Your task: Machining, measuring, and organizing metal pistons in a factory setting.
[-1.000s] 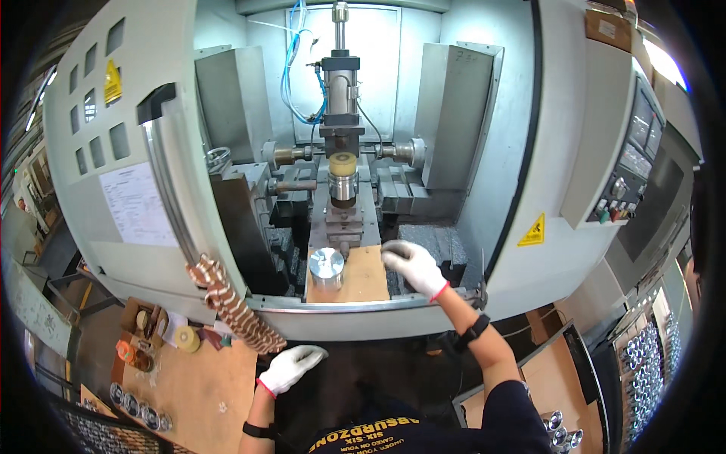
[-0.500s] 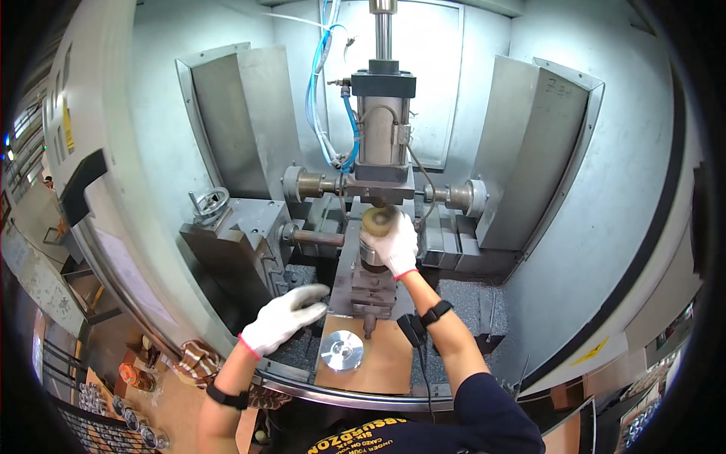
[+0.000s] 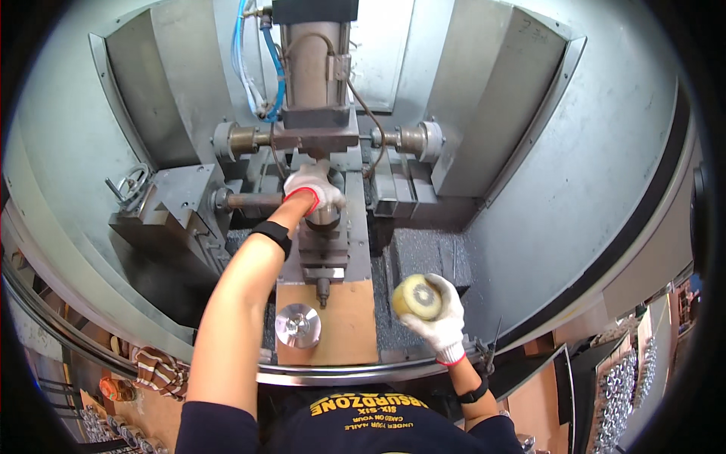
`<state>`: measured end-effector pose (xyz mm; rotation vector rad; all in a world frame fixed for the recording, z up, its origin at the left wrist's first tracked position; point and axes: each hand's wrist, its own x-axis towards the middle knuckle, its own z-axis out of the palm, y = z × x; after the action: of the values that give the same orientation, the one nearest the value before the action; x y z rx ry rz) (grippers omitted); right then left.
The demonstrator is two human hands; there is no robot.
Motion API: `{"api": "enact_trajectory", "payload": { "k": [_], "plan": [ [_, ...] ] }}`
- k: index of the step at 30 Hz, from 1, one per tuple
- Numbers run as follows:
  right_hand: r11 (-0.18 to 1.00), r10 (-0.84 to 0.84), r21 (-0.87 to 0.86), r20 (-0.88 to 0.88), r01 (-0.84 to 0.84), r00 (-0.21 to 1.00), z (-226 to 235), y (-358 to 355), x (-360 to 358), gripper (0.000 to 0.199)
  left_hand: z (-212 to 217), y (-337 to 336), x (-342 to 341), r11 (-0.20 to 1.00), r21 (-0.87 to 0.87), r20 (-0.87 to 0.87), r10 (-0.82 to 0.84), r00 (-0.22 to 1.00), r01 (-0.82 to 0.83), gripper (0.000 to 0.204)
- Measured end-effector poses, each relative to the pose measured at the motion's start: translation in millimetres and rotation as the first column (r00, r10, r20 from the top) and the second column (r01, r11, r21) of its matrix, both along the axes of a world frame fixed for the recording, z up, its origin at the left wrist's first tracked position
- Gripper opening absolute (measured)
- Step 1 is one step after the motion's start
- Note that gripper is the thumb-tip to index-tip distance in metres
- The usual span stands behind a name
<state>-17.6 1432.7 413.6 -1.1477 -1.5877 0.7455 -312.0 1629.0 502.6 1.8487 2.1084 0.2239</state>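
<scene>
My left hand (image 3: 314, 185), in a white work glove with a red cuff, reaches into the machine under the upright cylinder unit (image 3: 311, 68). Its closed fingers lie over the top of a shiny metal cylinder (image 3: 324, 218) on the fixture (image 3: 323, 250); what they grip is hidden. Off to the right, my gloved right hand (image 3: 440, 318) is closed around a yellowish round block (image 3: 417, 297) with a dark hole in its grey centre. A shiny metal disc (image 3: 298, 326) with a raised hub lies on the brown board (image 3: 352, 325) in front of the fixture.
A horizontal shaft (image 3: 255, 201) points at the fixture from the left block with its handwheel (image 3: 133, 181). Blue air hoses (image 3: 274, 68) hang beside the cylinder unit. A rounded metal edge (image 3: 325, 374) runs along the front. Several metal parts (image 3: 616, 401) stand at the lower right.
My right hand has drawn back to the right with the yellowish block from the fixture. My left hand has moved forward onto the fixture. The view has shifted.
</scene>
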Motion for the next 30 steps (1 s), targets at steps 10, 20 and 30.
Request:
{"api": "enact_trajectory", "payload": {
  "k": [10,20,30],
  "plan": [
    [0.957,-0.259,-0.199,-0.254,0.211,0.932,-13.4,-66.3,50.5,0.082,-11.5,-127.3,56.4,0.920,0.362,0.030,-0.171,0.985,0.148,0.071],
    [0.952,-0.298,-0.127,-0.163,0.280,0.941,3.6,-133.6,32.0,0.082,-84.3,-232.7,83.2,0.888,0.205,0.080,-0.435,0.897,0.412,0.049],
    [0.950,-0.270,-0.230,-0.270,0.211,0.924,2.6,-176.8,32.8,0.081,-40.2,-274.2,73.7,0.777,0.339,0.026,-0.572,0.820,0.531,0.089]
  ]
}}
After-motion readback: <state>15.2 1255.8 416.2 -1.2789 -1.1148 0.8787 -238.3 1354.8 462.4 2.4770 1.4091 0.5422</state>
